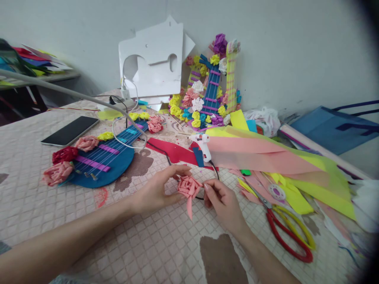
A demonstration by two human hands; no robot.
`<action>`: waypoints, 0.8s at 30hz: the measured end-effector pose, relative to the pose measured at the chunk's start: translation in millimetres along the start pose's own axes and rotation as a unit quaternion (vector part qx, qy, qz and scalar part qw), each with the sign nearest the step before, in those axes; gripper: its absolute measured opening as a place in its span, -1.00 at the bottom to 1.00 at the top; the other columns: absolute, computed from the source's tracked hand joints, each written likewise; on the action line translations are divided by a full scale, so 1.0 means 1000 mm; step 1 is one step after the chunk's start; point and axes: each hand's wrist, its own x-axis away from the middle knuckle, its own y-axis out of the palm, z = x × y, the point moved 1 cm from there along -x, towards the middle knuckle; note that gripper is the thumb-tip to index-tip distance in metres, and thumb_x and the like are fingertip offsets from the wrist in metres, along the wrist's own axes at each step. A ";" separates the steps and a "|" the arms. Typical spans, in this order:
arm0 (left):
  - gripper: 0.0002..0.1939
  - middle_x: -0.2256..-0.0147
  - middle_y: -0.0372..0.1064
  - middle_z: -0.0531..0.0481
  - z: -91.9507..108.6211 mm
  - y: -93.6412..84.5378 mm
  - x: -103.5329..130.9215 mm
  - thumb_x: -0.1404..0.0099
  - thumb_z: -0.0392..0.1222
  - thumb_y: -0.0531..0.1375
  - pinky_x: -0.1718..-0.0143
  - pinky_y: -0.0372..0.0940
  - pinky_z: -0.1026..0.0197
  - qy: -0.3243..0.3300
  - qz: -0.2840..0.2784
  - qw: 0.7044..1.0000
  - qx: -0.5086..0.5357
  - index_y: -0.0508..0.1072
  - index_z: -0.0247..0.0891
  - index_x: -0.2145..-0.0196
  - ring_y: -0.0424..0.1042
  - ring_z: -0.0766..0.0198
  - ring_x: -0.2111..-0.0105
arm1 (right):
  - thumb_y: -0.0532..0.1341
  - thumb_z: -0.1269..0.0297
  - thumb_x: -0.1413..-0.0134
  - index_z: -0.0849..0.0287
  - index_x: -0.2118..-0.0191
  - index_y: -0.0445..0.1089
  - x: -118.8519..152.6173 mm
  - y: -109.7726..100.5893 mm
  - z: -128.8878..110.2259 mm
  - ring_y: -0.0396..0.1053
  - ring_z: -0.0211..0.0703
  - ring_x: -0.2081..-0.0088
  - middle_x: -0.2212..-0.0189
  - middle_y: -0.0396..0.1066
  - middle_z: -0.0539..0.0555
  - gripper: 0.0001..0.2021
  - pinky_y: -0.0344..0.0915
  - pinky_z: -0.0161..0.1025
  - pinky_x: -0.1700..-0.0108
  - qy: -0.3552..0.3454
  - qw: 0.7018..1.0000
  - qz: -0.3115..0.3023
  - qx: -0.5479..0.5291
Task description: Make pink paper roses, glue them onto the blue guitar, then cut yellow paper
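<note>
Our pink paper flower (188,187) is between our two hands, just above or on the worktop (154,248), with a loose pink tail pointing to 6 o'clock. Taking the flower as the clock's centre, our left hand (162,185) comes in from 9 o'clock; its grip is part-closed, thumb at the lower edge and fingers curved over the top, holding the petals. Our right hand (222,201) is at 4 o'clock, its grip nearly closed, thumb and forefinger pinching the flower's right edge.

Near 1 o'clock we have the white glue gun (204,148), partly over a red sheet (174,152) that runs toward 11 o'clock. At 10 o'clock lies a blue paper guitar (115,165) with purple bars and pink, red and yellow flowers around it; a dark-screened phone (71,130) lies beyond. Toward 2 o'clock we see long pink and yellow sheets (266,154). The scissors (284,227), with red and yellow handles, lie toward 4 o'clock, near a white spool (277,192) at 3 o'clock. Flower-covered guitars (211,92) stand by the wall (272,47) around 12 to 1 o'clock.
</note>
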 end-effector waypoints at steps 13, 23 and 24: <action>-0.47 -0.01 0.33 -0.08 0.001 0.001 0.000 -0.18 -0.28 0.24 0.02 0.32 0.13 0.003 -0.011 1.000 0.004 0.22 -0.20 -0.09 0.37 0.24 0.05 | 0.09 0.13 -0.21 0.12 0.20 0.37 -0.009 -0.006 0.012 0.39 -0.16 0.32 0.33 0.45 0.05 -0.79 0.30 -0.25 0.27 -0.020 0.997 0.063 0.038; -0.46 -0.02 0.33 -0.08 0.002 0.000 0.000 -0.16 -0.33 0.24 0.02 0.31 0.10 0.003 0.003 1.000 0.010 0.23 -0.16 -0.08 0.37 0.21 0.05 | 0.08 0.11 -0.22 0.12 0.18 0.33 0.000 0.000 0.002 0.27 -0.32 0.62 0.46 0.40 -0.02 -0.78 0.18 -0.35 0.58 -0.012 0.999 0.041 -0.033; -0.46 -0.02 0.33 -0.08 0.002 0.000 0.000 -0.16 -0.32 0.24 0.02 0.31 0.09 0.001 0.002 1.000 0.010 0.23 -0.16 -0.08 0.37 0.21 0.05 | 0.08 0.12 -0.22 0.13 0.17 0.33 0.000 0.002 0.002 0.28 -0.30 0.60 0.48 0.39 -0.02 -0.79 0.19 -0.35 0.57 -0.009 0.999 0.026 -0.030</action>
